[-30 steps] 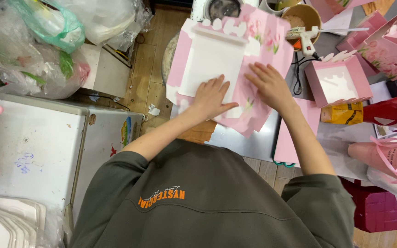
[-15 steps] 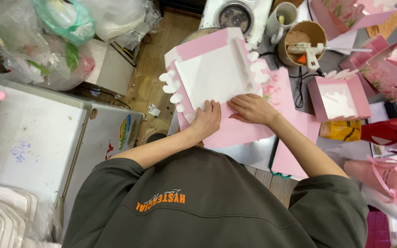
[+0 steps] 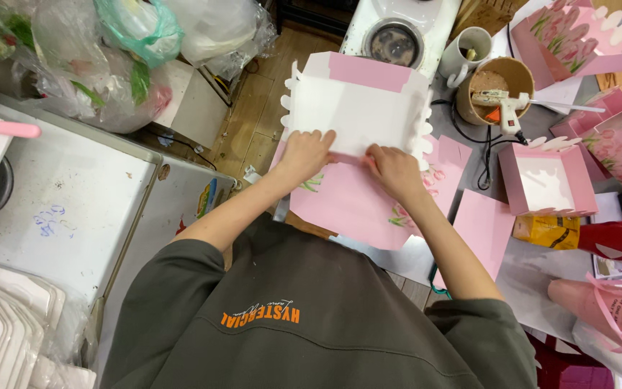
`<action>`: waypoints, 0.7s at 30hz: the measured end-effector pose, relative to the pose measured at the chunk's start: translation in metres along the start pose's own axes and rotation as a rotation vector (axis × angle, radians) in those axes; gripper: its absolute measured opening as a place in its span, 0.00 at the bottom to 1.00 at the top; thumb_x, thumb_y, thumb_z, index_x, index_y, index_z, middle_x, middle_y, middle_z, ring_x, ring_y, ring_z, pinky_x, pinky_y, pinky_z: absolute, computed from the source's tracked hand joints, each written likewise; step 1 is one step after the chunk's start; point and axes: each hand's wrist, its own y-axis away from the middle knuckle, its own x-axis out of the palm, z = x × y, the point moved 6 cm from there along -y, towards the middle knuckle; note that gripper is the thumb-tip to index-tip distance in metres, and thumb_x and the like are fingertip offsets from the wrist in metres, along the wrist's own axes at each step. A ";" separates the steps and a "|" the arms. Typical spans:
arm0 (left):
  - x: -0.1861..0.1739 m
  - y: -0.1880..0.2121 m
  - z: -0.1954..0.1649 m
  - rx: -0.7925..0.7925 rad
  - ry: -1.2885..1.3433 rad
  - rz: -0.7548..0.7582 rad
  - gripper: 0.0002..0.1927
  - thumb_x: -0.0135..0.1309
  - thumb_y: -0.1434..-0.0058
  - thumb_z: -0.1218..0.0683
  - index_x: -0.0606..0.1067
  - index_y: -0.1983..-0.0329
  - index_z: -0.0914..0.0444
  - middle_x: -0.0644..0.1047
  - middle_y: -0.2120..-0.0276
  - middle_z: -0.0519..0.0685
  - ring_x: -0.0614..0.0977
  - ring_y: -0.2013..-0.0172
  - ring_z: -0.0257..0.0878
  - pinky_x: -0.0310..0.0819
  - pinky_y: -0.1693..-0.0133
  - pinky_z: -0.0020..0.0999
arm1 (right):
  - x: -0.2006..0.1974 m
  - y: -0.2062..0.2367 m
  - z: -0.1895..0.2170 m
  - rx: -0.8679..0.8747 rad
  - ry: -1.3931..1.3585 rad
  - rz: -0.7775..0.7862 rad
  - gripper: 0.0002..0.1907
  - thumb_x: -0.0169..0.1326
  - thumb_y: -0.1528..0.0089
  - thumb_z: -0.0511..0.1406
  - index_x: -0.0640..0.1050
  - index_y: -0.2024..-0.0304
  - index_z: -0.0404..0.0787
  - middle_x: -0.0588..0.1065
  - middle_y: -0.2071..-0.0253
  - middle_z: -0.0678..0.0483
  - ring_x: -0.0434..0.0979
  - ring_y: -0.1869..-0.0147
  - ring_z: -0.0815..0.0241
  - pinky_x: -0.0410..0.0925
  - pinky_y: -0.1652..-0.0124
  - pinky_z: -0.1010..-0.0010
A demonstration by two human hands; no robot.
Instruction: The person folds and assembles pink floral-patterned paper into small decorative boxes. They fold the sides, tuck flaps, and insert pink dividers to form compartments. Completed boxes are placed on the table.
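Both of your hands press flat on a pink and white cardboard box blank (image 3: 358, 115) that lies unfolded on the tabletop (image 3: 390, 252) in front of you. Your left hand (image 3: 306, 153) has its fingers (image 3: 318, 137) spread along the crease between the white panel and the pink flowered panel; your right hand (image 3: 395, 171) lies just beside it, fingers together on the same crease, gripping nothing. Scalloped white tabs edge the blank on both sides. To the right stands a finished pink box (image 3: 547, 179), with a glue gun (image 3: 504, 106) resting across a brown paper cup (image 3: 498, 83) behind it.
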 end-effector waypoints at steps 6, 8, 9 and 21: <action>-0.023 0.033 0.041 0.172 0.200 -0.160 0.10 0.61 0.43 0.47 0.76 0.63 0.55 0.78 0.66 0.44 0.83 0.63 0.41 0.76 0.57 0.43 | -0.029 0.043 -0.016 -0.127 -0.103 -0.062 0.13 0.56 0.36 0.45 0.78 0.63 0.43 0.78 0.65 0.53 0.78 0.61 0.50 0.69 0.60 0.58; -0.007 0.029 0.059 0.007 0.470 0.032 0.11 0.60 0.35 0.44 0.80 0.62 0.55 0.79 0.63 0.42 0.82 0.63 0.41 0.76 0.56 0.41 | -0.028 0.046 -0.020 -0.058 -0.136 -0.138 0.09 0.54 0.32 0.41 0.78 0.57 0.43 0.78 0.59 0.52 0.77 0.55 0.50 0.69 0.54 0.59; 0.000 0.026 0.065 -0.115 0.442 0.068 0.14 0.60 0.35 0.42 0.79 0.59 0.56 0.78 0.61 0.43 0.82 0.61 0.42 0.76 0.54 0.41 | -0.017 0.043 -0.032 0.150 -0.172 -0.049 0.11 0.55 0.31 0.43 0.78 0.55 0.43 0.78 0.60 0.51 0.77 0.56 0.50 0.69 0.54 0.59; 0.012 0.004 0.079 -0.364 0.071 -0.298 0.45 0.63 0.40 0.35 0.62 0.30 0.65 0.48 0.25 0.64 0.44 0.25 0.59 0.34 0.29 0.62 | -0.009 0.005 0.006 0.009 0.103 -0.341 0.25 0.61 0.41 0.44 0.77 0.45 0.40 0.74 0.42 0.46 0.70 0.37 0.48 0.62 0.41 0.55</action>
